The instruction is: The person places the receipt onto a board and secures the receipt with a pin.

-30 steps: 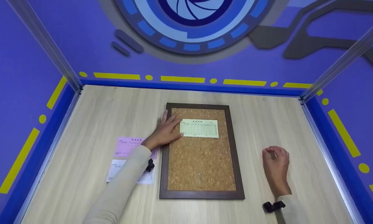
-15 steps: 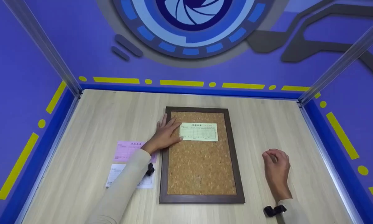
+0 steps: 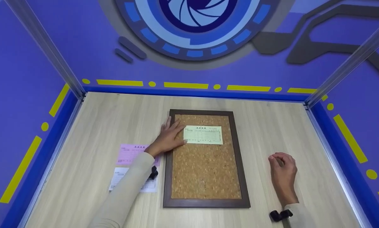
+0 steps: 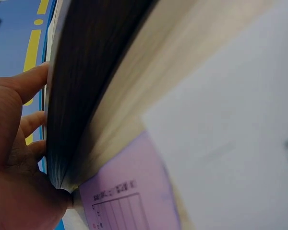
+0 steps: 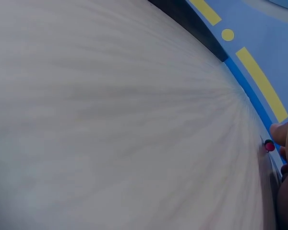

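Observation:
A cork board (image 3: 207,172) in a dark brown frame lies flat in the middle of the table. Near its top is a pale green printed form slip (image 3: 205,135). My left hand (image 3: 166,140) lies across the frame's left side, fingers spread, with the index fingertip and thumb right at the slip's left corners. In the left wrist view, the fingers stand behind the dark frame edge (image 4: 81,72). To the right of the board, my right hand (image 3: 283,174) is curled, thumb toward index finger, pinching a small red pushpin (image 5: 270,146) that shows by the thumb in the right wrist view.
A pink form slip (image 3: 127,154) and a white one (image 3: 149,186) lie left of the board, partly under the left sleeve (image 3: 126,190). Blue printed walls (image 3: 91,60) with metal corner posts (image 3: 50,44) enclose the wooden table (image 3: 78,152) at the back and sides.
The head view has tilted slightly upward, so the table sits a little lower in it. Both hands, the board and the slips keep their places.

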The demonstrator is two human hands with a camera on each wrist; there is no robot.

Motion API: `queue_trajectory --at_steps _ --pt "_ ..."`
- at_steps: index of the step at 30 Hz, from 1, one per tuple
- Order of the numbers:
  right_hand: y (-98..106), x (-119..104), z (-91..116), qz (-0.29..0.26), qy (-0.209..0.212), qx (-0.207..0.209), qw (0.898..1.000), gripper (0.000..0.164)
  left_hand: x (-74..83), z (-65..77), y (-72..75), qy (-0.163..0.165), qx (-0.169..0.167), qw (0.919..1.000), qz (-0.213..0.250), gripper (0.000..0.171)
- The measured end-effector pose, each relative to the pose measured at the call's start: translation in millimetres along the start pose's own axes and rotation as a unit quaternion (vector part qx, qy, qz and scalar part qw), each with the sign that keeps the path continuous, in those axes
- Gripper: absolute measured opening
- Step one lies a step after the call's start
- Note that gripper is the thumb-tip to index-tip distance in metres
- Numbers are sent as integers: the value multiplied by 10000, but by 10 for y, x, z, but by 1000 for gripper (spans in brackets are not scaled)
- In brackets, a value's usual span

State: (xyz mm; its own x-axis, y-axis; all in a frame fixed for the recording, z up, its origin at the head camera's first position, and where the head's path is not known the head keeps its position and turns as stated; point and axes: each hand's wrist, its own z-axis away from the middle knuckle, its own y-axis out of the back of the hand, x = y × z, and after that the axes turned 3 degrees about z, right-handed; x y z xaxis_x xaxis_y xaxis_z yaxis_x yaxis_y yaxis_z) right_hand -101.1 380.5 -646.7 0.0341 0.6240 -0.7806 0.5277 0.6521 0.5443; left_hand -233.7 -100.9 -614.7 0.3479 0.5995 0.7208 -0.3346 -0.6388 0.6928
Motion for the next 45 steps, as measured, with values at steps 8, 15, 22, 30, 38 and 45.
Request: queue_trajectory --at_steps 8,15,22,30,38,45 --pt "22 6 -8 38 -143 40 9999 8 61 -40 5 83 -97 9999 -5 77" --pt "-7 2 13 -86 -123 -81 9999 10 49 -31 6 33 -128 9999 -84 77" --pt "-14 -14 9 -85 -149 -92 9998 10 68 3 28 85 -161 9994 -291 77" --pt "1 11 4 -130 -114 -17 9998 8 79 -7 14 59 -137 9993 -330 77" --pt "7 17 13 -106 -177 -42 9998 7 101 4 4 123 -159 9993 -321 76" --pt "7 20 8 -208 -36 -55 9998 8 116 3 13 167 -167 9986 -465 76"
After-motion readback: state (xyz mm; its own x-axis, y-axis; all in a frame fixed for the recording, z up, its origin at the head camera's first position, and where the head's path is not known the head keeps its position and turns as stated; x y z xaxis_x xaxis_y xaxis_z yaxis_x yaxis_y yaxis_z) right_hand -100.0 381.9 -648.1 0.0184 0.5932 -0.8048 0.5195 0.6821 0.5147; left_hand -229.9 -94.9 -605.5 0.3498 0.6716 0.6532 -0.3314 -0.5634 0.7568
